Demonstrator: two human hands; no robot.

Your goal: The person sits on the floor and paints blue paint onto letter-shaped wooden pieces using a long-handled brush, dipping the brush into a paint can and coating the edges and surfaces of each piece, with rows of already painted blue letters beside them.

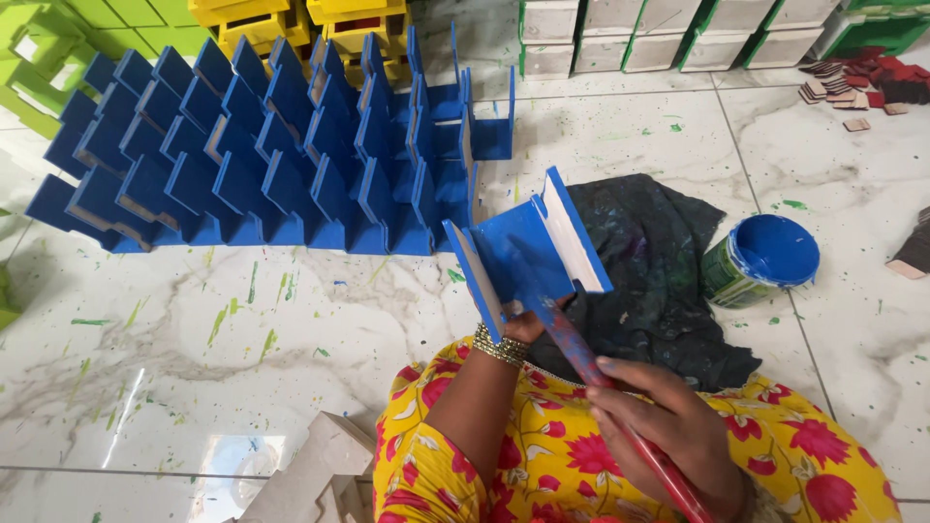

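Bracket (528, 254), half-painted blue, sits pinched from below in our left hand (523, 324), over the dark cloth (659, 261). Our right hand (668, 426) wraps the brush (581, 353), whose long axis runs toward eleven o'clock onto the bracket; paint can (765, 257) waits at three o'clock.

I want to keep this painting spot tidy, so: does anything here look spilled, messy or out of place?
Yes. The white marble floor is flecked with green paint streaks and splatters, thickest left of the person. The dark cloth is paint-smeared. The open blue paint can stands upright, nothing spilled around it. The blue painted pieces stand in orderly rows.
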